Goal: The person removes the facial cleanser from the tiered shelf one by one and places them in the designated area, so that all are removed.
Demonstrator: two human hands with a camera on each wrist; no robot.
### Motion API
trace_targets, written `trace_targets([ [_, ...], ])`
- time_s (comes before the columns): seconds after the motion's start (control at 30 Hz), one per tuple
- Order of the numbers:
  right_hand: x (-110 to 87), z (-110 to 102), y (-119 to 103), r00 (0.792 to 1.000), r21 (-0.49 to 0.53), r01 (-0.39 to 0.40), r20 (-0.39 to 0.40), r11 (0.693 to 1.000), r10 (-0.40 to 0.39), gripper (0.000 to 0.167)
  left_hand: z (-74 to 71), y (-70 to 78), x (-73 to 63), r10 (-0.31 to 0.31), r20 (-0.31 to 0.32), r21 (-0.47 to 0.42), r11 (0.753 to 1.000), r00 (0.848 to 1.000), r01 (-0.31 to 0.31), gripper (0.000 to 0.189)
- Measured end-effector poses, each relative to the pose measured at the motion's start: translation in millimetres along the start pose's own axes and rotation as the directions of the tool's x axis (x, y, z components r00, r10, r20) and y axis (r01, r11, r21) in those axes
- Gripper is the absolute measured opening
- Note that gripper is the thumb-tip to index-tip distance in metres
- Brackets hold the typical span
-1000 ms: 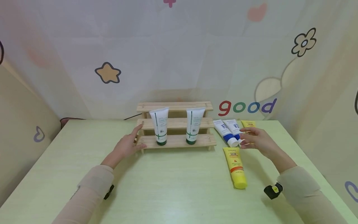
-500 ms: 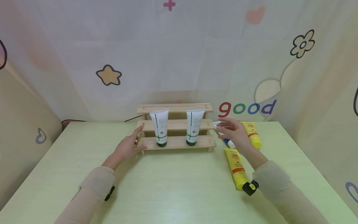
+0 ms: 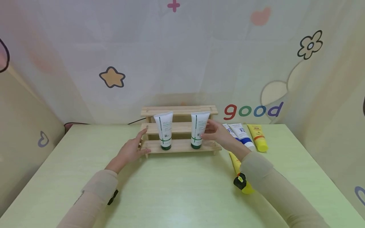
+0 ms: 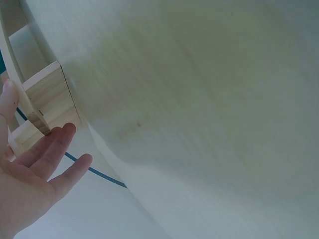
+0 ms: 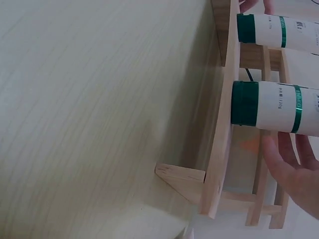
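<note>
A three-tier wooden rack (image 3: 179, 145) stands at the back of the table. Two white squeeze tubes with green caps, a left tube (image 3: 163, 129) and a right tube (image 3: 198, 126), stand cap-down on its lowest shelf. My left hand (image 3: 130, 149) rests on the rack's left end, thumb at the lowest shelf and index finger at the middle one; its other fingers (image 4: 60, 144) extend straight past the wood. My right hand (image 3: 220, 134) is at the right tube's side. Its thumb and fingers (image 5: 286, 149) reach the tube's edge, uncurled, fingertips partly hidden behind it.
Right of the rack lie two white tubes with blue caps, one (image 3: 242, 136) plain to see, the other partly behind my right hand. A yellow tube (image 3: 258, 137) lies beside them. Another yellow tube (image 3: 235, 161) lies nearer, partly under my right sleeve. A patterned curtain (image 3: 182, 63) hangs behind.
My right hand has moved left from above the lying tubes to the right green-capped tube, uncovering the blue-capped and far yellow tubes. My left hand has stayed at the rack.
</note>
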State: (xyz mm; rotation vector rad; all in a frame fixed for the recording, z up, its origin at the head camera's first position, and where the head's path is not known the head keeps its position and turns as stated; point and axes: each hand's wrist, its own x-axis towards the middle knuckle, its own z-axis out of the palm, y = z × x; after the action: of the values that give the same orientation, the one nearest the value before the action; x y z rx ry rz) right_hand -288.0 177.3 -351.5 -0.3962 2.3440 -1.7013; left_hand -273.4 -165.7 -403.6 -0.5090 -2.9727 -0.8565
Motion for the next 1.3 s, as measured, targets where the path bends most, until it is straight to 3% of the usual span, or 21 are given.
trace_targets([
  [0.2,7.5,5,1,0.999,-0.029,-0.018,-0.047,0.999,0.017,0.055,0.1,0.5,0.5,-0.009,0.006,0.006,1.0,1.0,0.009,0.082],
  [0.43,2.1,6,-1,0.995,-0.065,-0.01,-0.099,0.998,0.003,0.052,-3.2,0.7,1.1,-0.003,-0.006,0.018,1.0,1.0,0.003,0.081],
  [0.93,-53.8,-30,-14,0.988,-0.203,0.075,-0.114,0.976,-0.1,0.053,-0.7,0.6,0.1,-0.034,0.006,0.0,0.999,0.999,0.034,0.083],
  [1.3,-94.2,-58,-8,0.985,-0.284,0.075,-0.13,0.956,-0.116,0.054,-1.2,2.0,1.2,-0.044,0.005,0.004,0.999,0.999,0.044,0.083],
])
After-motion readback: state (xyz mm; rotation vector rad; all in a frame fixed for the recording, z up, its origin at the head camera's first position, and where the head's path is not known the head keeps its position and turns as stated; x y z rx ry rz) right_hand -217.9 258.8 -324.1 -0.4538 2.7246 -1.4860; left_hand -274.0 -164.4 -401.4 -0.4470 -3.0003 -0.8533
